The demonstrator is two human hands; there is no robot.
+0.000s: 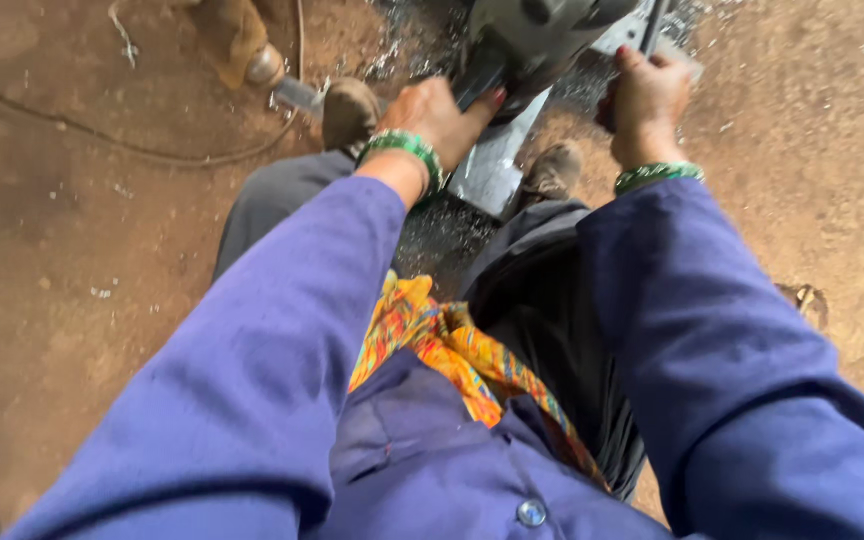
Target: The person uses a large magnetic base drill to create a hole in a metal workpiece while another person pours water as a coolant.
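- A grey power tool (527, 35), bulky and rounded, sat at the twelve o'clock edge of the view, partly cut off by the frame, directly above a flat grey metal plate (492, 165).
- The metal plate lay on the dirt floor (72, 260) between the person's two shoes, angled from twelve toward six o'clock.
- The left hand (437, 115) was wrapped around a dark handle on the tool's nine o'clock side, fingers pressed closed on it, thumb pointing toward the tool body.
- The right hand (647, 100) closed its grip around a thin dark bar at the tool's three o'clock side, fingers curled tight.
- Green bangles (402, 150) circled both wrists, just beyond blue sleeves.
- The left shoe (350, 112) and right shoe (552, 170) stood either side of the plate, close to its edges; the right one seemed to touch it.
- Pale metal shavings (402, 50) speckled the floor around the tool at eleven o'clock.
- A thin cable (122, 140) curved across the floor at ten o'clock, well apart from the hands.
- Judged from this, good handling called for both hands firm and even, the tool held square to the plate, feet kept clear of the working edge, and sleeves and the bright orange cloth (462, 350) at the waist kept back.
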